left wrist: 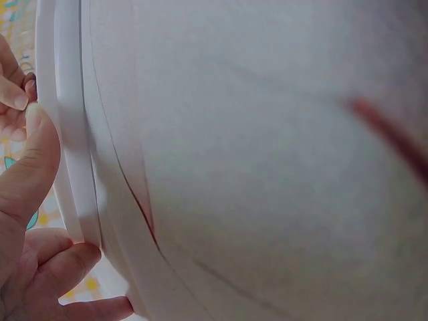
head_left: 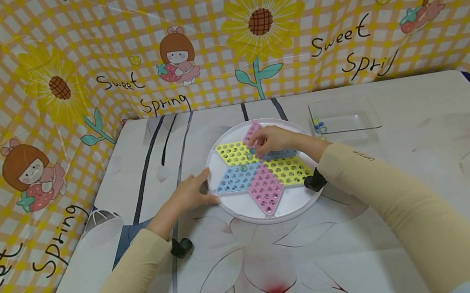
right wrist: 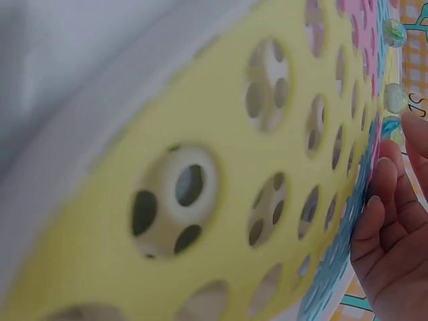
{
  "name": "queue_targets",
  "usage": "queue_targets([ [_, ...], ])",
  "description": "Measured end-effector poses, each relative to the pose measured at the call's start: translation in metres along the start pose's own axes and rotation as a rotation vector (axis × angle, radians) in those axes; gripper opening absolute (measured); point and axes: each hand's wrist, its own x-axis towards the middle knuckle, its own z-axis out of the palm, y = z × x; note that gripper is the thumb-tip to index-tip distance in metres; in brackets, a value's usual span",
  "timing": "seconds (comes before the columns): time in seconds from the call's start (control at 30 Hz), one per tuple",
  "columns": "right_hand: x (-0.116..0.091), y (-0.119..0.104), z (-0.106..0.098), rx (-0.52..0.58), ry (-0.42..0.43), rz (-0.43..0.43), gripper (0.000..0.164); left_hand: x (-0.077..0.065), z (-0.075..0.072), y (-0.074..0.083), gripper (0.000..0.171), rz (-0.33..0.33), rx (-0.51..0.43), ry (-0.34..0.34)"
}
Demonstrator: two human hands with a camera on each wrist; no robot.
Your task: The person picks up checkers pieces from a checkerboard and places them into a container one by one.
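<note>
Board, round and white plastic with a perforated six-pointed star in pink, yellow and blue (head_left: 235, 209), is set flat on the white, floral-printed counter (head_left: 369, 248), in front of the person, presumably so that every hole can be reached. Its left rim is met by the left hand (head_left: 191, 192), thumb and fingers spread wide along the edge, probably so that sliding is prevented. The right hand (head_left: 277, 139) is brought low over the star's middle, its fingertips drawn close together beside a small teal glass marble (right wrist: 391, 126); whether that marble is pinched or already seated cannot be told. Two pale greenish glass marbles (head_left: 244, 168) are seen on the board near it, where the holes would be expected to stop rolling. More small coloured marbles (head_left: 319, 126) are gathered at the left end of a clear rectangular plastic tray (head_left: 353, 130), by whose walls they are contained. The tray is placed beyond the board's right side, apparently for easy reach by the right hand without the star being covered.
</note>
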Motion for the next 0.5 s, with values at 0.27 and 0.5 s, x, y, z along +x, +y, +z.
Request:
queue_targets([
  [0.27, 0.0017, -0.0016, 0.0041, -0.023, -0.015, 0.051, 0.033, -0.0007, -0.0004, 0.0006, 0.093, -0.006, 0.002, -0.008],
  [0.5, 0.0049, -0.0014, 0.0066, -0.09, -0.004, 0.04, 0.025, 0.0, -0.0004, 0.0003, 0.094, -0.017, -0.005, -0.013],
])
